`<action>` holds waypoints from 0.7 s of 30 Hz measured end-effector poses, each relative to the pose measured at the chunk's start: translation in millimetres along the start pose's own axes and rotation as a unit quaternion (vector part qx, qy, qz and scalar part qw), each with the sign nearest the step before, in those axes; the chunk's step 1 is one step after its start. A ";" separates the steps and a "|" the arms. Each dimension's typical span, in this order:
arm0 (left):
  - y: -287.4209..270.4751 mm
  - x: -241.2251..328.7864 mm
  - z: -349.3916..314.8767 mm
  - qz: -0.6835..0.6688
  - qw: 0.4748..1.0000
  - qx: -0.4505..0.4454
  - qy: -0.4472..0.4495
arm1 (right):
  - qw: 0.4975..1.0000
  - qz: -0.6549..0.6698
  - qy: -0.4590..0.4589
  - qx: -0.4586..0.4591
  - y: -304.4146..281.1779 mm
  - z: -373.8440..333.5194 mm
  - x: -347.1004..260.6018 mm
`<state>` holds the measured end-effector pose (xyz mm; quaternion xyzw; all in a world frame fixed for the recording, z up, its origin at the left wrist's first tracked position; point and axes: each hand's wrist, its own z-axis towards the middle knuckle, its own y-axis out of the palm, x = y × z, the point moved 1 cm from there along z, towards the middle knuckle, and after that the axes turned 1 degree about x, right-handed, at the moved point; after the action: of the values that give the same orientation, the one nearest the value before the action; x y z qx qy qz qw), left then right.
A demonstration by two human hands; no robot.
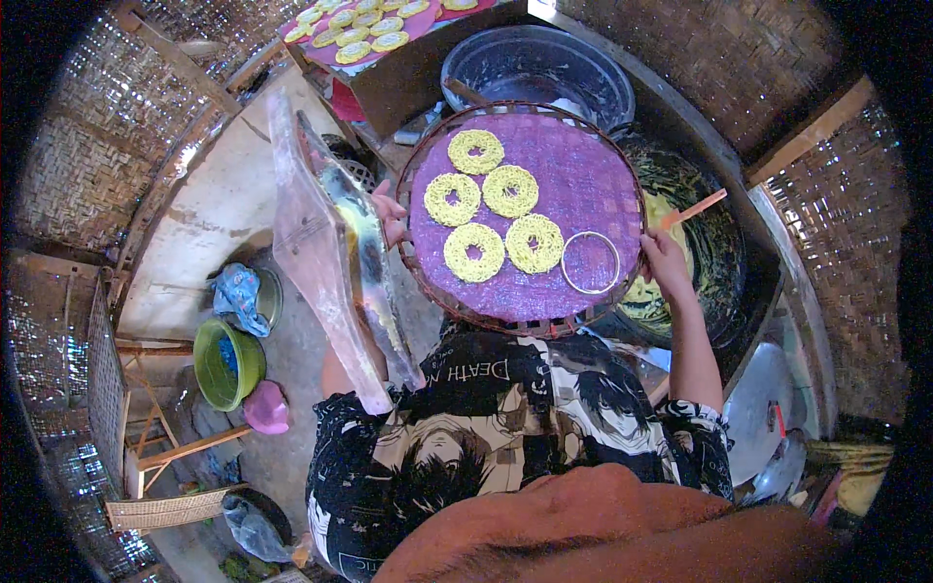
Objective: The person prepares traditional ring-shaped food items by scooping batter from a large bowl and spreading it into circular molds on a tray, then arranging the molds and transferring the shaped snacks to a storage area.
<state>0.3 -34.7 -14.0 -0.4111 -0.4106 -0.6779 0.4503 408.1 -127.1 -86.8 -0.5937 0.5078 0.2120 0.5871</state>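
Note:
A round woven tray (pixel 622 185) lined with purple sheeting is held in front of my body. Several yellow, lacy dough rings (pixel 510 190) lie on its left half, each with a hole in the middle. A thin pale hoop (pixel 591 262) rests on the lining at the lower right, close to the rim. My right hand (pixel 665 260) is closed round the tray's right edge. At the left edge my left hand (pixel 391 214) grips the rim, its fingers partly beneath the tray. A long board (pixel 316 233) hides most of my left forearm.
Right of the tray stands a large dark pan (pixel 724 262) of yellow batter with a wooden stick (pixel 695 207). A dark basin (pixel 539 58) sits behind. More yellow rings (pixel 355 34) lie on pink sheeting at the top. A green tub (pixel 228 364) stands at left.

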 end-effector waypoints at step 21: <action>5.0 -7.7 -0.1 0.047 0.998 -0.033 -0.017 | 0.846 0.443 0.219 -0.201 69.6 -120.3 -35.8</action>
<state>7.0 -34.0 -20.2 -0.4564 -0.3756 -0.6620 0.4609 293.3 -209.9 -63.4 -0.4415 0.7787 0.4112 0.1719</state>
